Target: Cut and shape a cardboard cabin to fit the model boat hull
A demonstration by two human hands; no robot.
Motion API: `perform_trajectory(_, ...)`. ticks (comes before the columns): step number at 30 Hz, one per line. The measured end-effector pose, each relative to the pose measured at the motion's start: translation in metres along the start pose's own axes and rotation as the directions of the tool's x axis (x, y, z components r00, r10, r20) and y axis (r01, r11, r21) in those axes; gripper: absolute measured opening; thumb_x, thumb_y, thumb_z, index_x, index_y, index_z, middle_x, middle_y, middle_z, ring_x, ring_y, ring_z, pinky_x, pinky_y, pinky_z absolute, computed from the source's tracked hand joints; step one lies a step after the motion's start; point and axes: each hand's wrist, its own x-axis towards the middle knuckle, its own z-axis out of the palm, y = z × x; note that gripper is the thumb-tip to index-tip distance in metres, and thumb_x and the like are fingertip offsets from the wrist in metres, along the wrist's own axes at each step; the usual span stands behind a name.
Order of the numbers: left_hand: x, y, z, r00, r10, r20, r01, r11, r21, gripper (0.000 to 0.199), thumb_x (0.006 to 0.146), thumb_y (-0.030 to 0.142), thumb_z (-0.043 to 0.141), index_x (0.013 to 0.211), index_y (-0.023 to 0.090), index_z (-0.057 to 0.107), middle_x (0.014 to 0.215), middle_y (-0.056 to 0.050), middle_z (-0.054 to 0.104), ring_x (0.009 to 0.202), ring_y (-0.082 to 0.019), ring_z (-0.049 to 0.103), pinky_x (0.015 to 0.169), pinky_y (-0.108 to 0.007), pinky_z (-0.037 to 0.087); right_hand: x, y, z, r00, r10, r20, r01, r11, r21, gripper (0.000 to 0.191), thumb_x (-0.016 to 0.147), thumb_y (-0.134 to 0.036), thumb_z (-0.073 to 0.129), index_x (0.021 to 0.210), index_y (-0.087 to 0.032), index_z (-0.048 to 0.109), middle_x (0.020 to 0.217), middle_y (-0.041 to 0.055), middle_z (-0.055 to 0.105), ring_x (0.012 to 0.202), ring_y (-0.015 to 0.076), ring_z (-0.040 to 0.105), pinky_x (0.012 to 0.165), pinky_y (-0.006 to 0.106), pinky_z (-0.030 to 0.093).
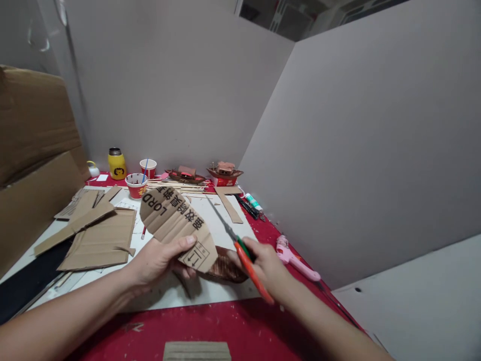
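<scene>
My left hand [165, 260] pinches an oval, leaf-shaped piece of cardboard [175, 220] printed with black characters, thumb on top and fingers beneath. My right hand [263, 263] holds scissors [248, 263] with red and green handles. Their blades point up and to the left, beside the cardboard and not touching it. A dark brown painted piece [227, 266] lies under the right end of the cardboard, partly hidden by it and by my right fingers.
Cardboard scraps [101, 240] lie on the left of the white sheet [165, 296]. Behind stand a yellow bottle [117, 164], a paint cup [136, 186] and two model boats [186, 174]. A pink glue gun [298, 263] rests at the right.
</scene>
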Motion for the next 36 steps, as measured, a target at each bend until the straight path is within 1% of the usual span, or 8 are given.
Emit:
perform_trajectory(5, 0.005, 0.014, -0.014, 0.986, 0.085, -0.146, -0.023, 0.923, 0.384, 0.047, 0.081, 0.057, 0.063, 0.058, 0.017, 0.074, 0.064, -0.009, 0.073, 0.067, -0.022, 0.067, 0.076, -0.031, 0.054, 0.056, 0.027, -0.018, 0.983, 0.186, -0.015, -0.178, 0.911, -0.371, 0.033, 0.087, -0.047, 0.054, 0.078, -0.018, 0.068, 0.072, 0.0111, 0.07, 0.066, 0.025, 0.064, 0.057, 0.03, 0.041)
perform_trajectory(10, 0.019, 0.009, -0.026, 0.953, 0.282, -0.116, -0.179, 0.826, 0.534, 0.032, 0.08, 0.048, 0.067, 0.071, 0.019, 0.076, 0.065, -0.007, 0.073, 0.06, -0.021, 0.065, 0.063, -0.03, 0.052, 0.086, 0.055, -0.011, 0.976, 0.204, 0.077, -0.154, 0.895, -0.419, 0.033, 0.085, -0.045, 0.058, 0.083, -0.015, 0.072, 0.083, 0.0165, 0.074, 0.076, 0.0298, 0.068, 0.06, 0.032, 0.044)
perform_trajectory(19, 0.022, 0.002, -0.025, 0.827, 0.492, 0.274, -0.538, 0.547, 0.642, 0.028, 0.079, 0.019, 0.066, 0.103, 0.025, 0.077, 0.11, -0.008, 0.076, 0.101, -0.026, 0.07, 0.094, -0.042, 0.051, 0.057, 0.028, -0.023, 0.991, -0.136, 0.002, 0.133, 0.969, -0.208, 0.046, 0.089, -0.038, 0.062, 0.131, -0.019, 0.056, 0.133, 0.0123, 0.061, 0.119, 0.0245, 0.059, 0.099, 0.037, 0.047)
perform_trajectory(22, 0.028, -0.004, -0.019, 0.719, 0.532, 0.447, -0.668, 0.35, 0.657, 0.031, 0.083, 0.016, 0.059, 0.11, 0.023, 0.073, 0.111, -0.01, 0.075, 0.101, -0.024, 0.069, 0.09, -0.041, 0.053, 0.034, 0.004, -0.02, 0.813, -0.566, -0.133, 0.571, 0.821, -0.005, 0.056, 0.087, -0.036, 0.066, 0.137, -0.018, 0.048, 0.128, 0.0169, 0.063, 0.117, 0.027, 0.059, 0.093, 0.042, 0.052)
perform_trajectory(25, 0.036, -0.005, -0.008, 0.663, 0.505, 0.552, -0.732, 0.283, 0.62, 0.027, 0.085, 0.016, 0.057, 0.107, 0.021, 0.072, 0.107, -0.01, 0.074, 0.099, -0.023, 0.069, 0.087, -0.038, 0.054, 0.023, -0.008, -0.015, 0.649, -0.726, -0.226, 0.733, 0.677, -0.068, 0.032, 0.092, -0.017, 0.057, 0.123, -0.018, 0.056, 0.099, 0.0136, 0.071, 0.09, 0.0231, 0.067, 0.076, 0.038, 0.057)
perform_trajectory(28, 0.042, 0.002, -0.001, 0.763, 0.478, 0.435, -0.636, 0.434, 0.638, 0.03, 0.082, 0.018, 0.062, 0.111, 0.019, 0.068, 0.117, -0.012, 0.07, 0.102, -0.023, 0.066, 0.087, -0.037, 0.054, 0.023, 0.001, -0.017, 0.628, -0.727, -0.278, 0.712, 0.681, -0.172, 0.025, 0.09, -0.009, 0.053, 0.112, -0.018, 0.061, 0.09, 0.0122, 0.072, 0.08, 0.022, 0.067, 0.068, 0.035, 0.057)
perform_trajectory(32, 0.042, 0.015, 0.001, 0.986, 0.141, 0.085, -0.165, 0.873, 0.458, 0.044, 0.088, 0.032, 0.058, 0.129, 0.016, 0.054, 0.1, -0.012, 0.07, 0.064, -0.015, 0.066, 0.053, -0.026, 0.052, 0.025, 0.029, -0.017, 0.74, -0.602, -0.302, 0.566, 0.799, -0.205, 0.019, 0.089, -0.009, 0.056, 0.103, -0.018, 0.064, 0.089, 0.0116, 0.074, 0.083, 0.0217, 0.069, 0.073, 0.035, 0.059)
perform_trajectory(36, 0.038, 0.017, 0.01, 0.982, -0.092, 0.163, 0.052, 0.971, 0.233, 0.074, 0.083, 0.043, 0.069, 0.145, 0.021, 0.034, 0.062, 0.005, 0.058, 0.04, -0.006, 0.045, 0.036, -0.015, 0.032, 0.024, 0.039, -0.009, 0.837, -0.501, -0.22, 0.495, 0.865, -0.086, 0.018, 0.087, -0.009, 0.055, 0.099, -0.017, 0.066, 0.088, 0.0096, 0.075, 0.08, 0.0208, 0.07, 0.071, 0.033, 0.057)
